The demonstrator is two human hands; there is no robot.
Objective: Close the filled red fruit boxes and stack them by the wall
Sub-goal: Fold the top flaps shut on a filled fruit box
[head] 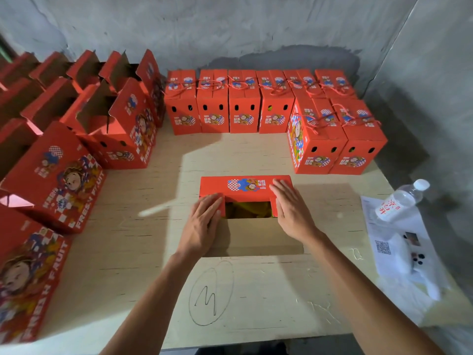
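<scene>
Pressing flat on a half-closed red box at the middle of the tabletop, both hands lie with fingers straight and grasp nothing: the left hand rests on the box's left side flap, the right hand on its right side flap. Between the two hands the top remains open, showing yellow contents inside; the far printed flap is folded down, while the plain brown near flap lies out flat toward the person. Along the wall stands a back row of closed boxes, six in number, each with a red cord handle across its top. Just in front of the row's right end stand two more closed boxes, side by side and touching. To the left, open boxes with raised flaps crowd the tabletop in several rows; their count cannot be told, since some run out of view. Right of the working box, near the tabletop's edge, a water bottle lies on its side across printed paper sheets, one bearing a square code. A pencilled oval with a scribble inside marks the tabletop between the forearms.
</scene>
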